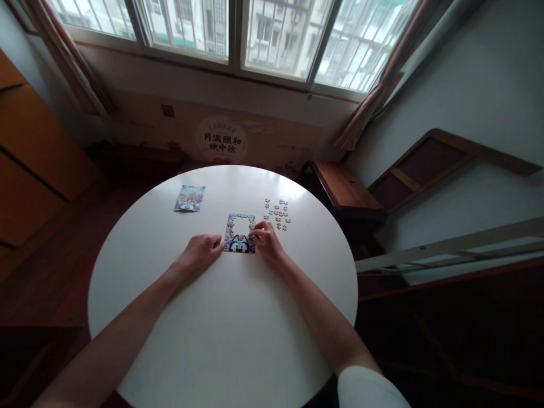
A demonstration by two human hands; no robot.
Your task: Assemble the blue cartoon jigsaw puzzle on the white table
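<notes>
A partly assembled jigsaw puzzle (238,247) lies flat on the white table, with a blue-and-white cartoon figure along its near side and a bare gap in its upper middle. My left hand (202,250) rests at the puzzle's left edge, its fingers curled and thumb touching the border. Over the right edge, my right hand (267,239) has thumb and fingers pinched together. Whatever is between those fingertips is too small to make out. Several loose puzzle pieces (278,213) are scattered just beyond my right hand.
A colourful picture packet (189,199) lies at the far left of the round white table (212,328). Beyond the table stand a wooden stool or bench (346,184) on the right and a printed board (272,127) under the window. Orange cabinets (38,141) line the left.
</notes>
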